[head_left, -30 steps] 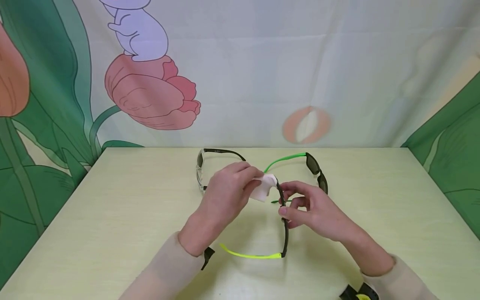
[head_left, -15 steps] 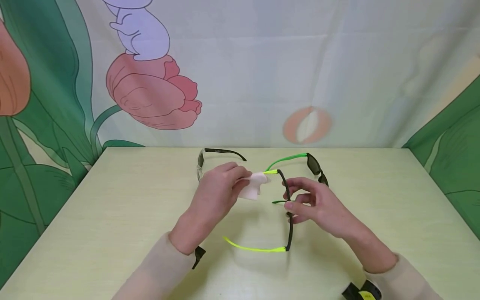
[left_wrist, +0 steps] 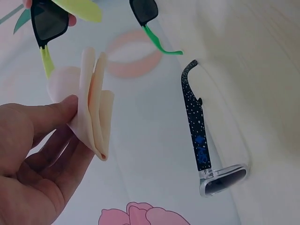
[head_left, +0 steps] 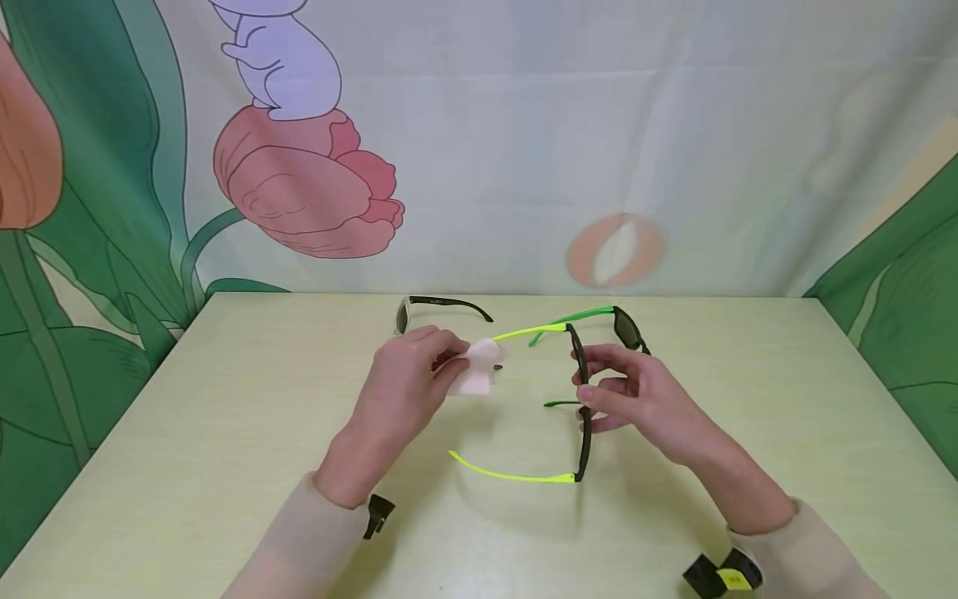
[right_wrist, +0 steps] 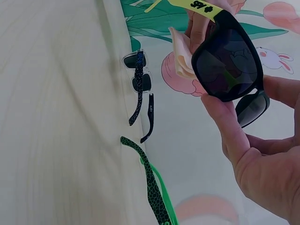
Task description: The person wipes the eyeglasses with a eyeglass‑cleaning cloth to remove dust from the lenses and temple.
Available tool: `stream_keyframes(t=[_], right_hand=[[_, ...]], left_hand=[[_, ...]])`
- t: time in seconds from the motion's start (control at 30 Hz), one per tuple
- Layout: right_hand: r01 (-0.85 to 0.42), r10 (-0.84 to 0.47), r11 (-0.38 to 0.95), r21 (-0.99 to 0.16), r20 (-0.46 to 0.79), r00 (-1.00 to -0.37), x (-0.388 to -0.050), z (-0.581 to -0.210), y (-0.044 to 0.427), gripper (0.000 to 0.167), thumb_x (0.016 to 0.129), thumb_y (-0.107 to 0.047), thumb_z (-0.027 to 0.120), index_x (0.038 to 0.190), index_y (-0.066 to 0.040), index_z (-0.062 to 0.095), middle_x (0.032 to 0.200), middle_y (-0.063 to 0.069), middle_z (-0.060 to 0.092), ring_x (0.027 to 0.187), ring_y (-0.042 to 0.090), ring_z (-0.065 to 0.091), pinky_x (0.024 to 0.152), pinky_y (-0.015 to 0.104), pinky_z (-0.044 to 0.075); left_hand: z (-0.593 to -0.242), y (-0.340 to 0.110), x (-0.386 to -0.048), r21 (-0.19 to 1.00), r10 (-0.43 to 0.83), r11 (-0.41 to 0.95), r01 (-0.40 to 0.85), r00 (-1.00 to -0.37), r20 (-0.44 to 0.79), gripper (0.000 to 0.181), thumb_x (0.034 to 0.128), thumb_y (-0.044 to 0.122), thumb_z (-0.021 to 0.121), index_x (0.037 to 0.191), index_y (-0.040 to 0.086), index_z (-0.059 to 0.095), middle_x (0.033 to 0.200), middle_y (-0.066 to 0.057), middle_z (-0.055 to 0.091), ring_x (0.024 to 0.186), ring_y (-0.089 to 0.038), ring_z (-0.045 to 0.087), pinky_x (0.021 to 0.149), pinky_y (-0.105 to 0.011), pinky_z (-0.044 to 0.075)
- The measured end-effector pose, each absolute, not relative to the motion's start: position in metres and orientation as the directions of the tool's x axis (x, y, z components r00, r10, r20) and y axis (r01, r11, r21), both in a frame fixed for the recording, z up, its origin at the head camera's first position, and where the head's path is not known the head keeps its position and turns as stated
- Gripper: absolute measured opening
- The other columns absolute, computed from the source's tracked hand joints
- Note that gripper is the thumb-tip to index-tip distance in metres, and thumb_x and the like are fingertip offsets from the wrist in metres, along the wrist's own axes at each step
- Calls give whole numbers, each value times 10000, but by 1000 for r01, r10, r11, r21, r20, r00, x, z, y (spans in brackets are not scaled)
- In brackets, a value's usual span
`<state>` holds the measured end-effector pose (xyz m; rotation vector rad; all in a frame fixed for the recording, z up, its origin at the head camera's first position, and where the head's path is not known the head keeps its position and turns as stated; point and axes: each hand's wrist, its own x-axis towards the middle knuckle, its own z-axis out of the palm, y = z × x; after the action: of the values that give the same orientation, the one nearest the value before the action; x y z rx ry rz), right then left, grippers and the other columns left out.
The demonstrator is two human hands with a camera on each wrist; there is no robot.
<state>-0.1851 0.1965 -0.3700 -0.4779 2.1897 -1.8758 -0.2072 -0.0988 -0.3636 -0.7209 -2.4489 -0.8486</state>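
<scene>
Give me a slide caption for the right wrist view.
Right hand holding yellow-armed sunglasses; behind them, left hand with a folded cloth; clear-framed pair and green-armed pair on the table.

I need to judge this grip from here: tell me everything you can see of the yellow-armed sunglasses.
The yellow-armed sunglasses have a black frame, dark lenses and bright yellow arms; frame and arms look like plastic. One arm bears a dark marking. Both arms are unfolded, pointing toward the left hand. The right hand pinches the frame near the bridge, holding it above the table. The far arm's tip is hidden at the cloth; I can't tell whether they touch.
</scene>
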Motion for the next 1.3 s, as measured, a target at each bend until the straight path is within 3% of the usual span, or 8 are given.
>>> stream_keyframes(t=[0.23, 0.53, 0.87, 1.13, 1.3], right_hand=[[-92, -357, 126, -988, 42, -933, -194, -370, 202, 501, 991, -103, 662, 1410, 106, 482, 1266, 290, 541, 1006, 248, 681, 793, 445, 621], [30, -264, 99, -995, -55, -963, -211, -387, 199, 566, 996, -152, 668, 1427, 137, 441, 1177, 201, 547, 856, 193, 698, 824, 445, 613], [109, -224, 151, -983, -141, -964, -233, -393, 183, 600, 996, -188, 662, 1447, 136, 435, 1322, 323, 532, 906, 248, 690, 855, 420, 605], [147, -273, 211, -966, -203, -940, -251, -398, 177, 617, 1033, -221, 624, 1476, 137, 389, 1398, 310, 494, 983, 270, 668, 894, 411, 591], [170, -287, 256, -952, -243, -927, -260, -403, 174, 593, 1043, -245, 609, 1459, 131, 415, 1349, 292, 530, 1005, 282, 674, 884, 394, 596]], left_hand=[[-362, -108, -208, 423, 320, 702, 573, -784, 532, 145, 824, -23, 840, 937, 35, 770, 882, -53, 727, 776, -174, 703, 718, -302, 582], [-350, -114, -200, 443, 297, 714, 542, -807, 510, 140, 825, -33, 831, 935, 36, 778, 860, -38, 730, 741, -159, 680, 682, -308, 571], [-337, -108, -187, 413, 364, 708, 572, -798, 480, 149, 810, -22, 846, 921, 58, 787, 820, 12, 704, 694, -102, 614, 652, -269, 539], [-334, -105, -182, 439, 384, 697, 567, -812, 439, 153, 809, -19, 854, 915, 62, 780, 832, 5, 703, 688, -94, 611, 635, -249, 538], [-335, -104, -182, 451, 386, 699, 555, -824, 415, 151, 816, -19, 848, 920, 67, 780, 837, 11, 702, 695, -88, 615, 643, -246, 539]])
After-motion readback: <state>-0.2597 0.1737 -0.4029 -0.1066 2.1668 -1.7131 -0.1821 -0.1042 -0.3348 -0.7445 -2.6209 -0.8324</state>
